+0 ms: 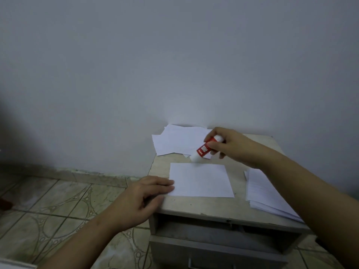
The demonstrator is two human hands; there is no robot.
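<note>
A white sheet of paper (201,180) lies flat on the top of a small grey cabinet (196,207). My right hand (231,145) grips a red and white glue stick (204,150), tilted down with its white tip touching the sheet's far edge. My left hand (141,199) rests at the sheet's near left corner, its straight fingers pressing on the paper edge.
Several loose white sheets (178,140) lie at the back of the cabinet top against the wall. A stack of paper (266,193) sits at the right, partly under my right forearm. A drawer front (213,249) is below. Tiled floor (58,206) spreads to the left.
</note>
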